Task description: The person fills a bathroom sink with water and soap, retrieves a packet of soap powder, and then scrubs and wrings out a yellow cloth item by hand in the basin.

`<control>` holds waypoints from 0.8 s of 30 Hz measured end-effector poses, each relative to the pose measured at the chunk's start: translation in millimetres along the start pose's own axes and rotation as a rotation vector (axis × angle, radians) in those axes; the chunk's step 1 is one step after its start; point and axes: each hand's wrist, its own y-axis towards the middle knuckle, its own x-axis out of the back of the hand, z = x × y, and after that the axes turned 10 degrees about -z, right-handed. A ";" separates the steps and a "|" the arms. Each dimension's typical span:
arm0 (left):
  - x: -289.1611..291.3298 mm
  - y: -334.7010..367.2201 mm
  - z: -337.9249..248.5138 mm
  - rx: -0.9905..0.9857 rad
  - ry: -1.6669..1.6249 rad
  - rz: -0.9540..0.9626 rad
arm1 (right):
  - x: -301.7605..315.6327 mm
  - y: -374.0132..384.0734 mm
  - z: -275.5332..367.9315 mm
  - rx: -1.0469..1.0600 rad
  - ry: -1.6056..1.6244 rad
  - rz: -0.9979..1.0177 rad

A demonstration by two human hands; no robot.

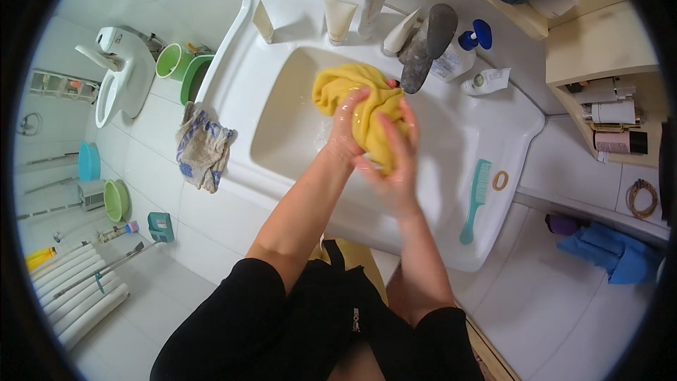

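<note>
A wet, bunched yellow cloth (349,81) is held over the basin of the white sink (271,127), just below the dark grey faucet (421,56). Wrapped round the cloth's near left side is my left hand (344,130), wet, with its thumb lying on top. My right hand (396,159) presses on the cloth from the right, its fingers along the folds and somewhat smeared by motion. Part of the cloth's underside is hidden by both hands. Water glints in the basin beside my left wrist.
Tubes (338,20) and a blue-topped pump bottle (455,56) line the sink's back. On its right rim lie a teal comb (477,201) and a tan ring (500,180). A grey-and-blue rag (203,148) drapes over the left edge. A shelf (592,49) stands at right.
</note>
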 end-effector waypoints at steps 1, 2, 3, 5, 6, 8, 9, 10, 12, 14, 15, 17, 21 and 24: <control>-1.8 -1.9 2.2 0.030 0.092 -0.043 | -9.9 0.2 -1.4 0.070 -0.081 -0.024; 0.4 -4.8 3.2 0.066 0.040 -0.051 | -19.6 -3.2 -3.0 0.132 -0.162 -0.046; 5.9 -5.6 0.9 0.050 0.065 -0.092 | -28.3 -6.4 -5.3 0.193 -0.243 -0.066; 22.5 -3.7 -6.5 0.014 0.112 -0.167 | -40.8 -8.5 -11.7 0.322 -0.406 -0.102; 28.9 -1.3 -7.4 -0.126 0.305 -0.167 | -44.7 -7.1 -15.0 0.291 -0.396 -0.101; 37.5 0.2 -9.6 -0.324 0.587 -0.200 | -49.4 -6.5 -26.3 0.218 -0.388 -0.100; 34.1 0.3 -11.2 -0.357 0.683 -0.260 | -50.8 -3.4 -36.5 0.013 -0.269 -0.118; 31.3 -0.7 -12.0 -0.383 0.778 -0.328 | -51.0 0.8 -51.0 -0.190 -0.148 -0.137; 25.6 5.2 -22.0 -0.388 0.977 -0.579 | -47.3 3.9 -72.0 -0.539 0.045 -0.161; 30.2 1.3 -28.3 -0.373 1.123 -0.516 | -26.7 6.8 -91.6 -0.832 0.172 -0.185; 31.4 -0.5 -33.2 -0.372 1.192 -0.482 | -8.8 2.4 -105.2 -0.712 -0.040 -0.141; 37.4 -12.7 -35.6 -0.344 1.178 -0.637 | 30.8 1.3 -112.8 -0.493 -0.503 -0.023; 77.8 -30.5 -45.5 -0.026 1.282 -0.829 | 60.0 -3.7 -87.7 -0.084 -1.408 0.524; 81.3 -30.9 -53.9 0.027 1.516 -0.783 | 49.6 -5.5 -139.7 -0.137 -0.927 0.489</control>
